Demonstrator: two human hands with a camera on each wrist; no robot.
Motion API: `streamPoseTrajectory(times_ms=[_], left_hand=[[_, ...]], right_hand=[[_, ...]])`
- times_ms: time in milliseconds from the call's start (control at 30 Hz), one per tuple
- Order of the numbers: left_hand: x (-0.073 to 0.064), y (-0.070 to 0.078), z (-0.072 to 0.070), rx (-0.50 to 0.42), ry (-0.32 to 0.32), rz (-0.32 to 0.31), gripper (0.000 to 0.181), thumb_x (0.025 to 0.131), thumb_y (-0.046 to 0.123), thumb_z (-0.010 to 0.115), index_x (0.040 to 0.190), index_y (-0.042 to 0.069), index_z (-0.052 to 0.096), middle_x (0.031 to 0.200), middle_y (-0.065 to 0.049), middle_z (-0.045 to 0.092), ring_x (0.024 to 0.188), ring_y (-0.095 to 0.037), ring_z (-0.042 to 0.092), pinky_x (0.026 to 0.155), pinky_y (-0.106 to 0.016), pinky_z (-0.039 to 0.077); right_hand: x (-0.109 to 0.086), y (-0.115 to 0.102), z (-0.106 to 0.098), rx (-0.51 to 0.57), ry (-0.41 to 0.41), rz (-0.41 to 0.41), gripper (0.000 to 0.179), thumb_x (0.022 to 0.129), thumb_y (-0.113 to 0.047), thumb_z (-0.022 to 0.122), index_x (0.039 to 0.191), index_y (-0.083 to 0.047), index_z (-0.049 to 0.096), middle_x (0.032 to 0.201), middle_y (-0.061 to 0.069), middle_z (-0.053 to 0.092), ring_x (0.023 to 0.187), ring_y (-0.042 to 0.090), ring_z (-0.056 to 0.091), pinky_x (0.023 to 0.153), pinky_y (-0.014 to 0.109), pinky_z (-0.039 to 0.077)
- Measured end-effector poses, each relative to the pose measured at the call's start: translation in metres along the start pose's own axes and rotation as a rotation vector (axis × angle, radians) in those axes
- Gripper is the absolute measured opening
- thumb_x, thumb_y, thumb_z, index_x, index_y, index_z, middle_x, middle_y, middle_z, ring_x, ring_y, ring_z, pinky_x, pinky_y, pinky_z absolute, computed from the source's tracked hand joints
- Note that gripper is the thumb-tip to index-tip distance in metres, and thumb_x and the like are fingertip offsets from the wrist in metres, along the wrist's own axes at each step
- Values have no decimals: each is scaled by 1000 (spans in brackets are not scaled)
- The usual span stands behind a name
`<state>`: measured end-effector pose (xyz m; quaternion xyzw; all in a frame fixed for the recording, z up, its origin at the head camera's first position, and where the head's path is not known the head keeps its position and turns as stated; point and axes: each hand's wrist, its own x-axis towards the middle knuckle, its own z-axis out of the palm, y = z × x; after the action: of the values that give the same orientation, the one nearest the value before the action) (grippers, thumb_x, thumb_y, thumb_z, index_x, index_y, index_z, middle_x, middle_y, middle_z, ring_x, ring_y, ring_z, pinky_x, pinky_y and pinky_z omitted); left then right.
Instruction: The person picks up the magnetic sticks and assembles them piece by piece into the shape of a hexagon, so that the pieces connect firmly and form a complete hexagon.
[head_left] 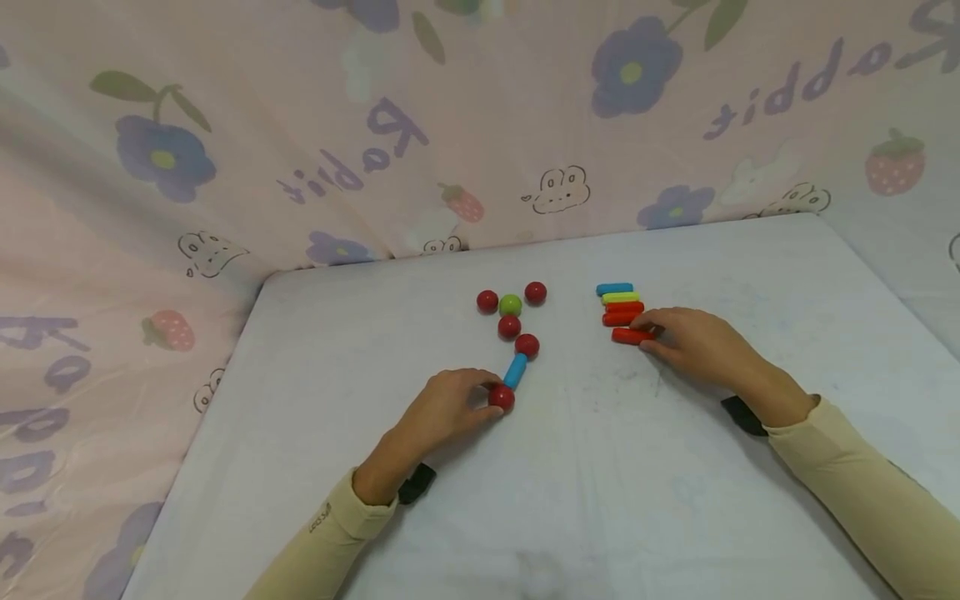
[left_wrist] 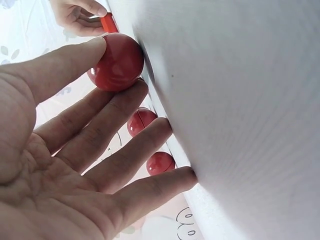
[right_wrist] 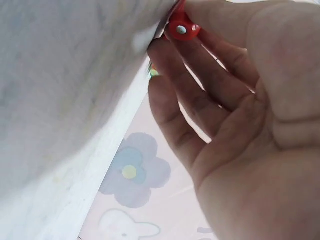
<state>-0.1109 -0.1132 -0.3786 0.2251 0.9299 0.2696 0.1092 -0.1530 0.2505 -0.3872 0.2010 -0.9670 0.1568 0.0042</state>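
My left hand (head_left: pixel 446 410) pinches a glossy red ball (head_left: pixel 502 398) between thumb and fingertips, close over the table; the left wrist view shows this ball (left_wrist: pixel 119 62) large. From the ball a short blue rod (head_left: pixel 515 371) leads up to a second red ball (head_left: pixel 527 346). Over on the right, my right hand (head_left: pixel 701 346) holds one end of a red rod (head_left: pixel 630 337) between thumb and fingers. A round silvery spot shows on the end of that rod (right_wrist: pixel 184 27) in the right wrist view. The hand's fingers hide part of it.
Beyond the blue rod lie more red balls (head_left: pixel 509 327) and a green ball (head_left: pixel 510 305). Just past my right hand, a blue rod (head_left: pixel 615 289), a yellow rod (head_left: pixel 620 297) and two red rods (head_left: pixel 623 319) lie side by side. Patterned cloth (head_left: pixel 487 125) hangs behind the white table (head_left: pixel 570 500).
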Motion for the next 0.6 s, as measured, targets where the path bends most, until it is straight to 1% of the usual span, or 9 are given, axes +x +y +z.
streamPoseTrajectory(times_ms=[167, 367, 600], left_hand=[[0, 0, 0, 5, -1, -5, 34, 88, 20, 77, 120, 10, 71, 115, -3, 73, 106, -20, 66, 94, -40, 56], [0, 1, -1, -1, -1, 0, 35, 88, 20, 76, 121, 9, 71, 114, -4, 73, 105, -20, 66, 93, -39, 56], [0, 1, -1, 1, -6, 0, 35, 88, 20, 77, 121, 9, 71, 114, -3, 73, 104, -19, 66, 93, -39, 57]], right_hand=[[0, 0, 0, 14, 31, -28, 30, 88, -15, 75, 117, -8, 69, 110, 12, 73, 99, 31, 67, 89, 54, 54], [0, -1, 0, 19, 52, -51, 29, 88, -14, 75, 116, -9, 69, 107, 11, 74, 96, 29, 67, 87, 52, 54], [1, -3, -1, 24, 43, -52, 29, 88, -15, 75, 117, -10, 69, 106, 8, 74, 96, 27, 68, 87, 51, 55]])
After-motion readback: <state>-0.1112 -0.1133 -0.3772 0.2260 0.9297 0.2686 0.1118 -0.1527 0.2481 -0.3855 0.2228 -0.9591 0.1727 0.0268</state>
